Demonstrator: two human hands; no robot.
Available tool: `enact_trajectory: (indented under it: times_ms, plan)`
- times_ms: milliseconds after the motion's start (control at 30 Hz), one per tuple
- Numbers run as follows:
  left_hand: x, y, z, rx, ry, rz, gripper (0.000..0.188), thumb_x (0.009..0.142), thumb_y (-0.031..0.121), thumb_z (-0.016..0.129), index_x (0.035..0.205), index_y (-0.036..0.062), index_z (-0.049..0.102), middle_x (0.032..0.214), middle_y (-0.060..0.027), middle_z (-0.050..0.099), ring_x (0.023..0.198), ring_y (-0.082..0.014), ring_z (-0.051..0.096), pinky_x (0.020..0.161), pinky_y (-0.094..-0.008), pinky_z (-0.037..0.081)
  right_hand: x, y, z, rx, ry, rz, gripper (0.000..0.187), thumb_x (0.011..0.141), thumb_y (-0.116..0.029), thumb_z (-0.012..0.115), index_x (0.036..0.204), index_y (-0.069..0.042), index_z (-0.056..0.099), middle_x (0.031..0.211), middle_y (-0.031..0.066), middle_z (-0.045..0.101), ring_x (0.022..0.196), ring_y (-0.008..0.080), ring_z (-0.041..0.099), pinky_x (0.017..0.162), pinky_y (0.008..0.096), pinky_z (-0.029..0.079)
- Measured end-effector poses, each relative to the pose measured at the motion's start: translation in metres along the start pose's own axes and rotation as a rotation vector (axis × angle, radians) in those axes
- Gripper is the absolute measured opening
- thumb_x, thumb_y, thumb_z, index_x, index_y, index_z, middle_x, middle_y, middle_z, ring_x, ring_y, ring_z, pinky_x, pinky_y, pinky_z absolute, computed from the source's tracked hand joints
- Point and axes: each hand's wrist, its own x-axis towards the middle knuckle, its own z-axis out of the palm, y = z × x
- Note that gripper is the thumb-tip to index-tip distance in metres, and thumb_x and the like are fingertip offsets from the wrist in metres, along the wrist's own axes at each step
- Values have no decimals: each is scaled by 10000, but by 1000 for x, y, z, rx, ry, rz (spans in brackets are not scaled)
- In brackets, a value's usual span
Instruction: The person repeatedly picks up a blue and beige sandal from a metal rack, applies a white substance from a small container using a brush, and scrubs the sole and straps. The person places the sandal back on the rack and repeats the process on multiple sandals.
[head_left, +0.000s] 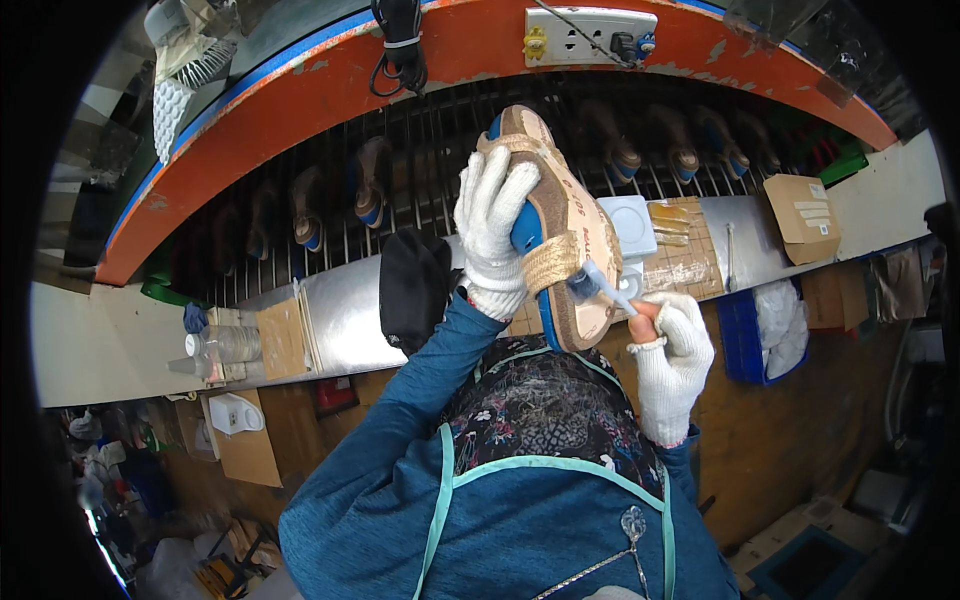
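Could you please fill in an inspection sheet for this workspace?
Surface: shiny metal ledge, partly covered, along a dark slatted rack.
Job's things: shoe with woven straps, held above the ledge; brush with its head at one strap, contact uncertain.
Clutter: black cloth item left of the shoe; cardboard box toward the right.
Hands: gloved left hand grips the shoe; gloved right hand holds the brush, thumb tip bare.
Cables: black cable bundle hanging at the orange beam; black plug in the white socket strip.
Surroundings: more shoes on the rack; blue crate below the ledge's right side.
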Motion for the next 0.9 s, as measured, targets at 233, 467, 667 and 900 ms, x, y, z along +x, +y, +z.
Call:
enact_trajectory:
  times_ms: [233, 467, 667, 900]
  plan:
    - [1, -2, -1, 61, 10, 6, 554, 714, 185, 812, 1248, 177, 664, 1356, -147, 604, 1288, -424, 539, 1082, -536, 410, 25, 1, 6, -229, 53, -148, 163, 820, -97, 779, 964, -25, 756, 920, 88, 668, 858, 212, 577, 778, 332, 439]
    - [3, -15, -2, 51, -16, 16, 548, 714, 166, 806, 1242, 177, 660, 1348, -147, 607, 1270, -428, 549, 1072, -542, 417, 41, 9, 9, -201, -1, -228, 167, 812, -89, 774, 963, -21, 752, 904, 87, 669, 846, 218, 584, 783, 326, 443]
    - [1, -23, -2, 1, -51, -28, 656, 665, 246, 854, 1277, 166, 632, 1327, -159, 615, 1218, -433, 579, 1072, -543, 419, 21, 16, -6, -33, -177, -63, 148, 793, -61, 765, 928, -4, 748, 888, 94, 663, 879, 216, 595, 779, 318, 455]
    - [-4, -21, 4, -26, -60, -43, 623, 656, 216, 857, 1241, 149, 656, 1291, -142, 640, 1194, -379, 607, 1075, -492, 436, 17, 13, 5, -178, -42, -81, 147, 805, -99, 784, 929, -25, 755, 902, 73, 670, 846, 220, 581, 787, 315, 422]
